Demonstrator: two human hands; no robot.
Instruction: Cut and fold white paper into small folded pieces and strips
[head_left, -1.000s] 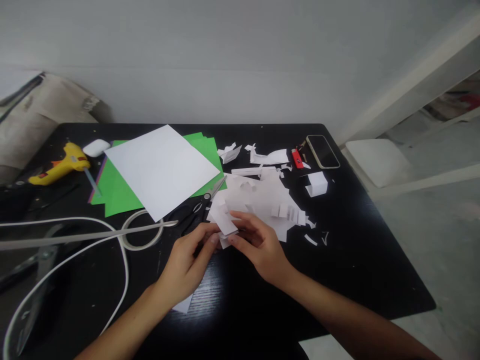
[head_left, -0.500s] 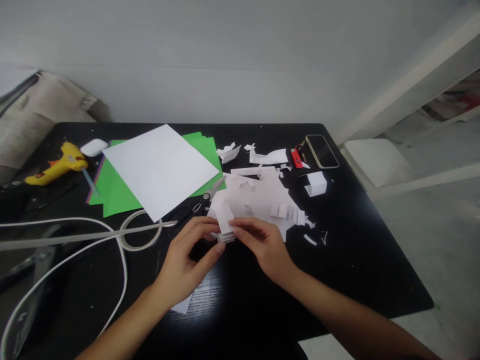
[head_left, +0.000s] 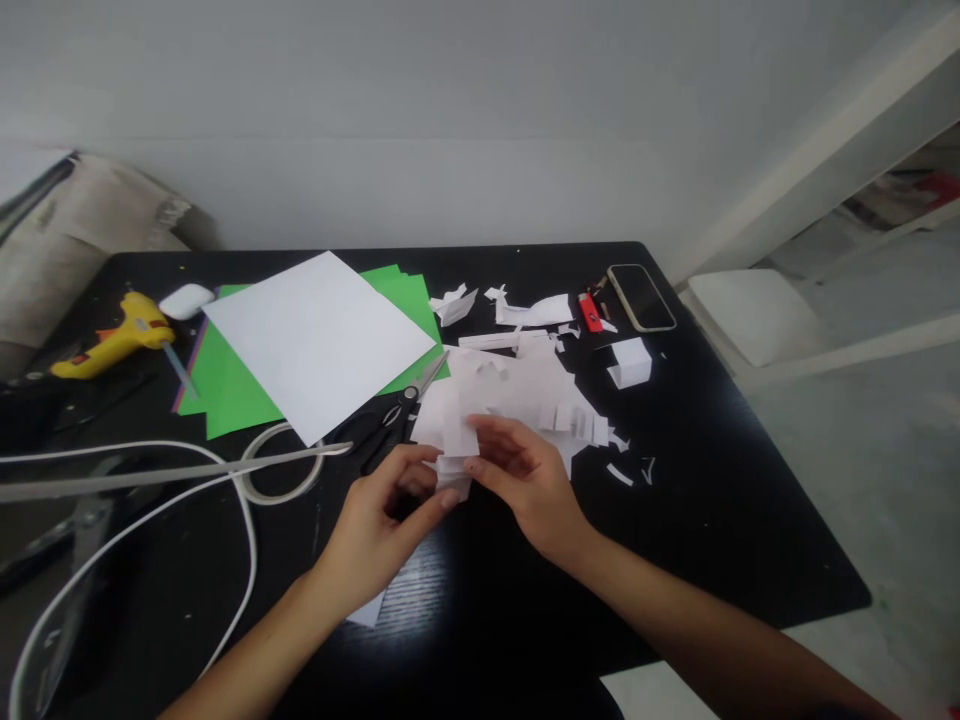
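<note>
Between my hands is a small folded piece of white paper [head_left: 455,468], with a narrow strip standing up from it. My left hand [head_left: 390,510] pinches its lower left side between thumb and fingers. With its thumb and fingertips, my right hand [head_left: 529,480] grips the paper strip [head_left: 460,438] at its right edge. Just beyond lie white paper sheets and cut pieces [head_left: 517,385], which blend with the strip. Black-handled scissors [head_left: 409,395] rest to the left of these, blades pointing away from me.
A white sheet [head_left: 322,340] tops green paper [head_left: 240,400] at the left. Near it are a yellow glue gun [head_left: 124,340], a white cable [head_left: 251,540] and a tape roll [head_left: 281,490]. Rightward lie a red lighter [head_left: 589,313], a phone [head_left: 642,298] and a folded white paper box [head_left: 630,362].
The upright strip has shifted slightly to the right and straightened. My right hand's fingers have risen a little along its edge, while my left hand keeps its pinch.
</note>
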